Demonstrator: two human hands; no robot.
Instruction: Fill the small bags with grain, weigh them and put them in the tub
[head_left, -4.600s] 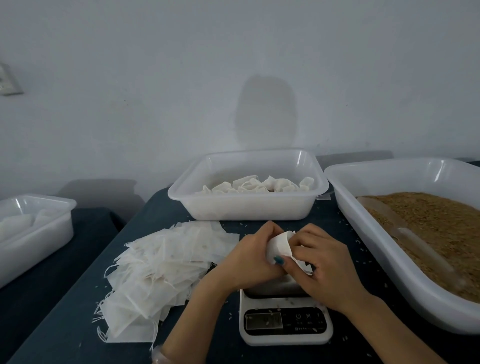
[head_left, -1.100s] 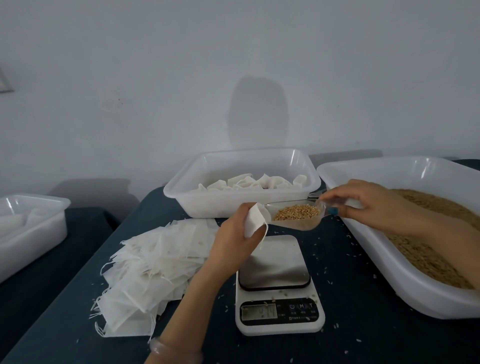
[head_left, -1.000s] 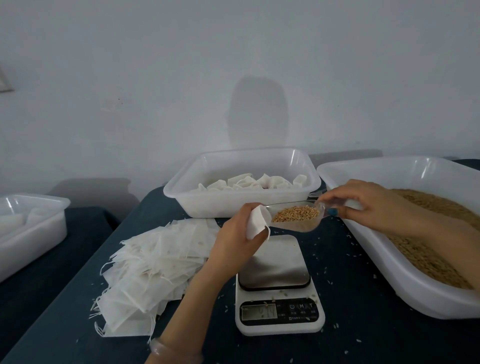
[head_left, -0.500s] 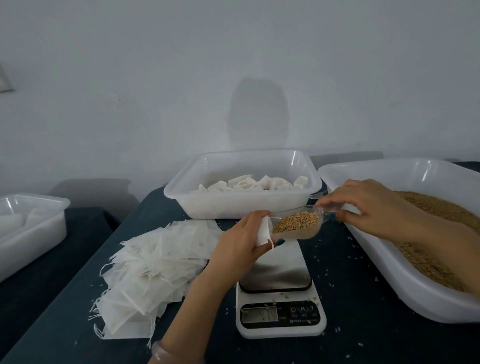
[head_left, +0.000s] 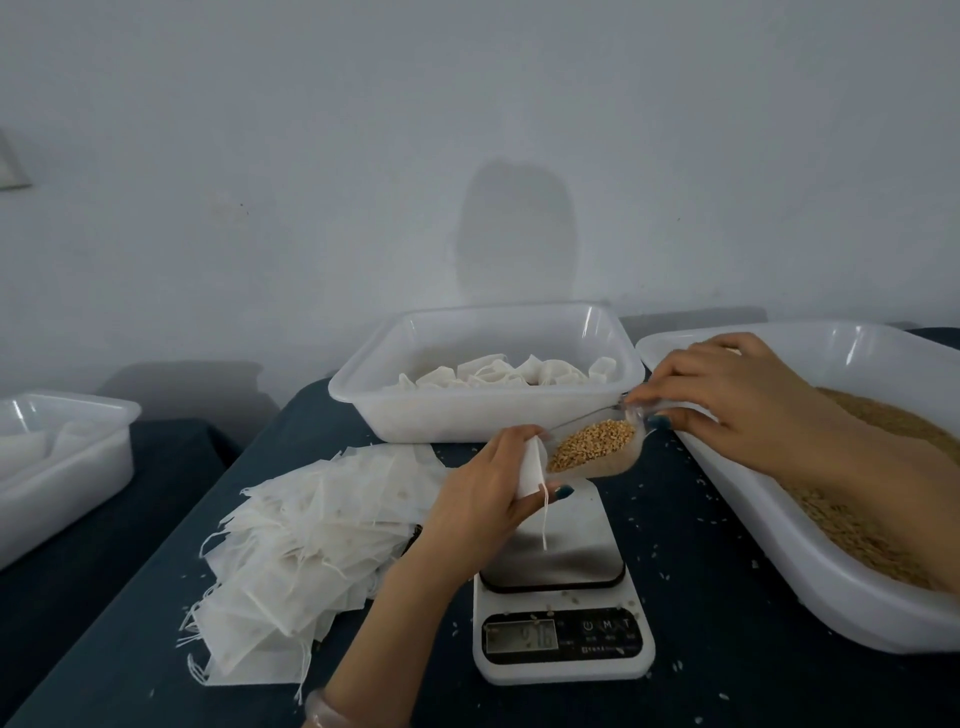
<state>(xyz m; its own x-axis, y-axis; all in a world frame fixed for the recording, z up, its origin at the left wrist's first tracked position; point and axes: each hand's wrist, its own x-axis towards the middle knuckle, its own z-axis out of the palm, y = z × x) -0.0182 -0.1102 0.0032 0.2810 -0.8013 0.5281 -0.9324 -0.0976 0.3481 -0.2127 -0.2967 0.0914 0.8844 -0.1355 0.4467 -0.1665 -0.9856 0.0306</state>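
Clear plastic scoop (head_left: 608, 465), loaded with tan grain (head_left: 592, 444), tips more steeply than half a second ago, and its lip is now pushed against the mouth of the small bag (head_left: 530, 470). The left hand (head_left: 483, 501) pinches that white bag open between thumb and curled fingers, above the back of the scale (head_left: 563, 639), and a drawstring dangles toward the steel plate. The right hand (head_left: 727, 400) pinches the scoop's handle in its fingertips; a few seconds back both hands worked the bag together.

At the desk's (head_left: 727, 675) far edge, a white tub (head_left: 467, 415) holds a layer of filled bags (head_left: 498, 371). Along the right edge, a larger tub (head_left: 857, 608) holds loose grain (head_left: 893, 423). Flat empty bags (head_left: 311, 545) lie heaped near the left edge. On a separate surface far left sits another tub (head_left: 67, 467), its pale contents unclear.
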